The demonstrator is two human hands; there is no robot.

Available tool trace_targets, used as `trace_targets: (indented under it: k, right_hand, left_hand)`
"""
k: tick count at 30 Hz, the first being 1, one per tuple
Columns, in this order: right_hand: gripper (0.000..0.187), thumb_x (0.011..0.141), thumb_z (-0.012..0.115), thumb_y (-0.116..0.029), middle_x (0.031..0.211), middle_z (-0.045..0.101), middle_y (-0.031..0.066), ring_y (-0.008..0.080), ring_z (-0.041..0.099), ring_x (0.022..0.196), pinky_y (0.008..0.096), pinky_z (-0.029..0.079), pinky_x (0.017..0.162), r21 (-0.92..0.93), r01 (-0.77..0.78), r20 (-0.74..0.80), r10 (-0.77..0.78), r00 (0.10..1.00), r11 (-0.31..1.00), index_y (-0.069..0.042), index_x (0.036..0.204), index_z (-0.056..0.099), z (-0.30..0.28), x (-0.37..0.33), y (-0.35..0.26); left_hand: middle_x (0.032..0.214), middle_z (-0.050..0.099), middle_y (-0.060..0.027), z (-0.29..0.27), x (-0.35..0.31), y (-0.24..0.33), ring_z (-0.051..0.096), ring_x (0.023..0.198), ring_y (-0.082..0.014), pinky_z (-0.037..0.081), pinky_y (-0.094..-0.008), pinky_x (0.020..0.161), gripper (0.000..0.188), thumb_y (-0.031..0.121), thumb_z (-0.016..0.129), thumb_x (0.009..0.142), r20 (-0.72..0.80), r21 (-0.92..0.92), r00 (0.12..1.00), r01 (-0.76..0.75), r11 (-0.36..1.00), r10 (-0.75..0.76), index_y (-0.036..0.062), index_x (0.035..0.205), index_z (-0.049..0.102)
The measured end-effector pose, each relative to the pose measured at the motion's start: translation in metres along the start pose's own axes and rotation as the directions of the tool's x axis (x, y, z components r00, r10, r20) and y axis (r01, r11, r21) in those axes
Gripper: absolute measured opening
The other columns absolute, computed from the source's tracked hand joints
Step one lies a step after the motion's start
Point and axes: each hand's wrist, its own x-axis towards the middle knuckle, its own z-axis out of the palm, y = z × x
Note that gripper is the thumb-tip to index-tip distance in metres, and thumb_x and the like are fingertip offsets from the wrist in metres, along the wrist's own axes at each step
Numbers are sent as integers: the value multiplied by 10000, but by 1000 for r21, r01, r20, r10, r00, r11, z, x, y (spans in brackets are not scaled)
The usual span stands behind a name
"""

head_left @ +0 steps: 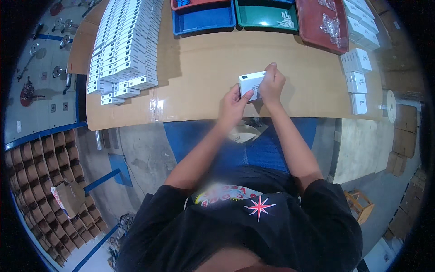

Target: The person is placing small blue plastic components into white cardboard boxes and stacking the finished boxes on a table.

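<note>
A small white box (251, 83) with a dark square mark on one end is held up over the near part of the cardboard-covered table. My left hand (234, 103) grips its lower left side, the thumb lying across its face. Around its right side my right hand (272, 85) is closed, with the thumb up at the top edge. What the right fingers do behind the box is hidden.
Tall stacks of white boxes (122, 50) stand at the left of the table (204, 68). At the back are a blue tray (204, 20), a green tray (258, 17) with small white pieces, and a red tray (312, 27) with clear plastic pieces. More white boxes (357, 83) line the right.
</note>
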Motion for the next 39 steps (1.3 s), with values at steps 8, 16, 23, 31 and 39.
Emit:
trace_targets:
  k: [8, 16, 23, 31, 39]
  right_hand:
    - [558, 1084, 429, -299, 537, 500, 170, 237, 493, 513, 460, 373, 541, -4, -36, -29, 36, 999, 999, 43, 651, 514, -3, 1, 6]
    - [598, 1087, 445, -374, 590, 561, 179, 277, 536, 569, 467, 414, 606, -58, -140, 2, 140, 990, 989, 43, 674, 561, 1, 9, 12]
    - [714, 1073, 440, -529, 646, 605, 203, 305, 585, 641, 465, 454, 676, -100, -217, 80, 225, 971, 971, 56, 691, 589, -10, 9, 10]
    - [740, 1067, 429, -557, 679, 645, 228, 332, 652, 711, 472, 483, 734, -177, -196, 76, 212, 974, 965, 58, 709, 630, -17, 3, -4]
    - [460, 1068, 523, -429, 1042, 723, 213, 318, 699, 916, 430, 531, 825, -4, -62, 105, 63, 992, 998, 11, 1134, 641, -28, 3, 12]
  left_hand:
    - [1189, 713, -103, -3, -1, 9, 669, 1082, -154, 539, -307, 961, 385, 139, 693, 1009, 95, 103, 995, -2, 995, -8, -40, 1336, 595]
    - [1209, 707, -107, -12, 7, 1, 666, 1103, -152, 546, -319, 972, 382, 114, 689, 1004, 69, 68, 996, 50, 996, -55, -29, 1345, 591]
    - [1218, 706, -72, -23, 0, 5, 677, 1112, -154, 553, -305, 978, 365, 145, 652, 1031, 36, 35, 974, 224, 974, -225, 8, 1364, 587]
    - [1189, 698, -74, -17, -4, -4, 689, 1081, -162, 601, -349, 964, 364, 155, 632, 1041, 75, 25, 990, 119, 993, -121, -5, 1364, 580]
    - [1242, 661, -96, -12, -10, 14, 691, 1046, -179, 646, -390, 910, 363, 163, 611, 1048, -36, -102, 989, 140, 985, -144, -7, 1366, 571]
